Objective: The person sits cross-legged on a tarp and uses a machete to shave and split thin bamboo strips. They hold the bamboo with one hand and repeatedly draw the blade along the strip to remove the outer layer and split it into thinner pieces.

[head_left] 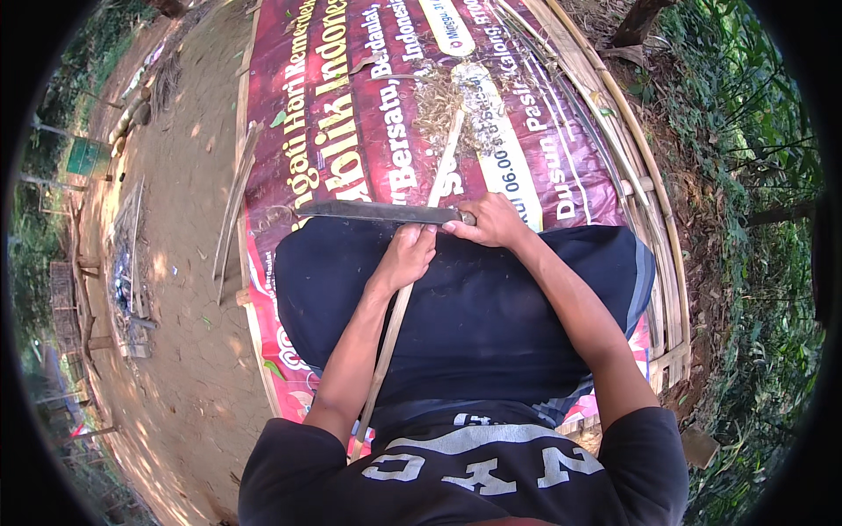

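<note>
My right hand (pixel 493 221) is closed round the handle of a machete (pixel 368 211), whose long dark blade points left across my lap. Under the blade runs a thin pale bamboo strip (pixel 396 317), reaching from beside my body up over the banner in front of me. My left hand (pixel 407 256) grips this strip just below the blade, its thumb close to the right hand's thumb. Blade and strip cross between the hands. Both hands are above my dark-clad legs (pixel 474 298). Beyond the strip's far end lies a heap of pale shavings (pixel 443 110).
I sit on a red printed banner (pixel 386 140) spread over a bamboo-slat platform (pixel 645 193). Long loose strips (pixel 570 83) lie along its right side, and more sticks (pixel 235 206) at its left edge. Bare dirt (pixel 193 263) is to the left, green plants (pixel 745 114) to the right.
</note>
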